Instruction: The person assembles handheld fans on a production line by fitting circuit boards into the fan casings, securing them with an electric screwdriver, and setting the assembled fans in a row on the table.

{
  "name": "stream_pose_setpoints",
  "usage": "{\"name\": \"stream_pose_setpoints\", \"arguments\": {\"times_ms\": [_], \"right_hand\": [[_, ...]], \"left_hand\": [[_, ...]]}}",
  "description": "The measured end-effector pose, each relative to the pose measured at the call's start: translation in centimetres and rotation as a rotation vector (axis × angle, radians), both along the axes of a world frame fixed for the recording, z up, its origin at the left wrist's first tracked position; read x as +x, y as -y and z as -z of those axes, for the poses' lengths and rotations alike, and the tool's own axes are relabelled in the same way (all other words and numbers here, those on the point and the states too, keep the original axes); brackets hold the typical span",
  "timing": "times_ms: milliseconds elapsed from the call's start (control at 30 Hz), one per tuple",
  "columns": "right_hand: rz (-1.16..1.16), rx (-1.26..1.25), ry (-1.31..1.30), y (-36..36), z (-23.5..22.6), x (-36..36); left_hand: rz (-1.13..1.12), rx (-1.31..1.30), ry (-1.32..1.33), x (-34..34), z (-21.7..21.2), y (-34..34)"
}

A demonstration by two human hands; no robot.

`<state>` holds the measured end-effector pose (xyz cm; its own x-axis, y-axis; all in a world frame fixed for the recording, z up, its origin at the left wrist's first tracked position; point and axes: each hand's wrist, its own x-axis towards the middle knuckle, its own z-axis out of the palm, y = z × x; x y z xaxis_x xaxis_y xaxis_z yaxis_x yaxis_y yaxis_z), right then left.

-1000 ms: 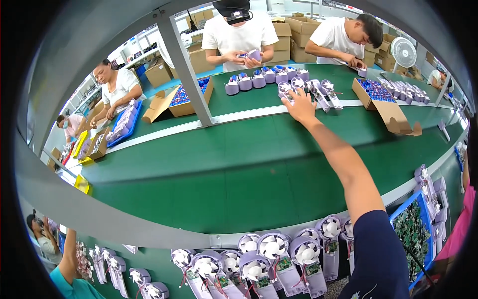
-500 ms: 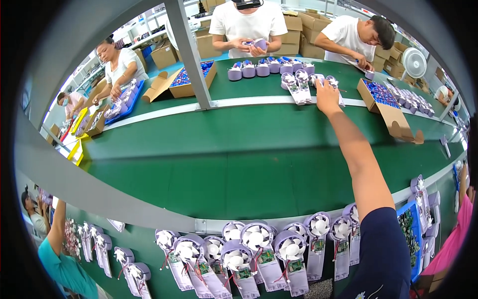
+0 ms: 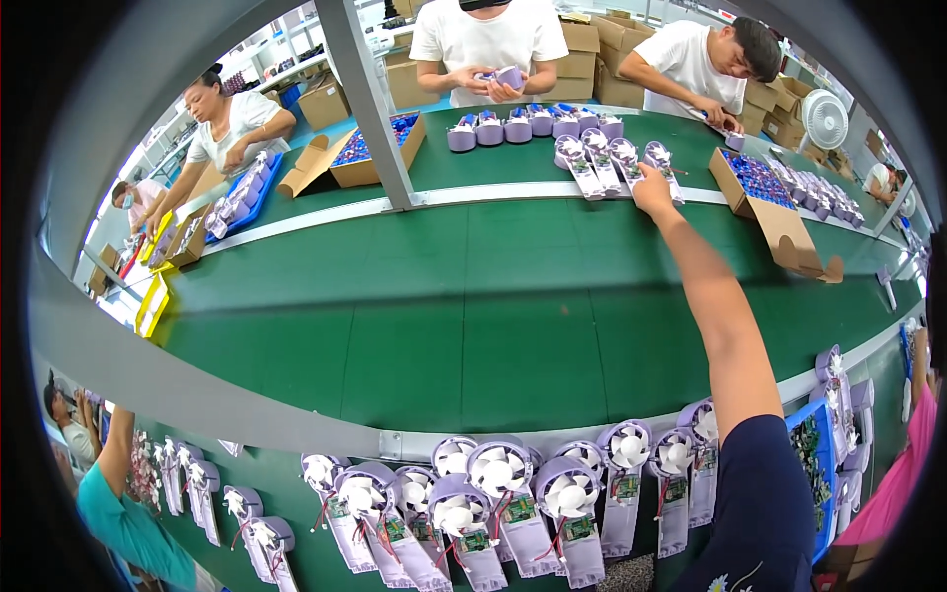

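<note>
Green felt-like conveyor belt (image 3: 444, 326) spans the scene. At eleven o'clock sits an open cardboard box of blue parts (image 3: 380, 148). At one o'clock the right hand (image 3: 653, 187) touches flat lilac handheld fan halves (image 3: 617, 163); its grip cannot be made out. Assembled lilac fans (image 3: 513, 493) line six o'clock.

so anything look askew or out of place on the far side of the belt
Nothing looks damaged or spilled. The right hand reaches across the green belt to a row of lilac fan halves that lie fanned out at slightly differing angles rather than square. The cardboard box beside them sits with its flap hanging open. The left hand is not in view.
</note>
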<state>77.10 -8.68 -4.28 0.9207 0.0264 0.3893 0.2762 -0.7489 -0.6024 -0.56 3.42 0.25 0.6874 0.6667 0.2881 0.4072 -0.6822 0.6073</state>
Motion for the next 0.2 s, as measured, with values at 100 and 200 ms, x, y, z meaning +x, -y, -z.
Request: {"name": "stream_pose_setpoints", "arguments": {"times_ms": [100,200], "right_hand": [[0.050,-0.059,0.035,-0.6,-0.5,-0.5],[0.065,-0.173,-0.081,-0.9,-0.4,-1.5]], "left_hand": [[0.020,-0.047,-0.032,-0.7,0.2,-0.2],[0.050,-0.088,-0.068,-1.5,0.6,-0.5]]}}
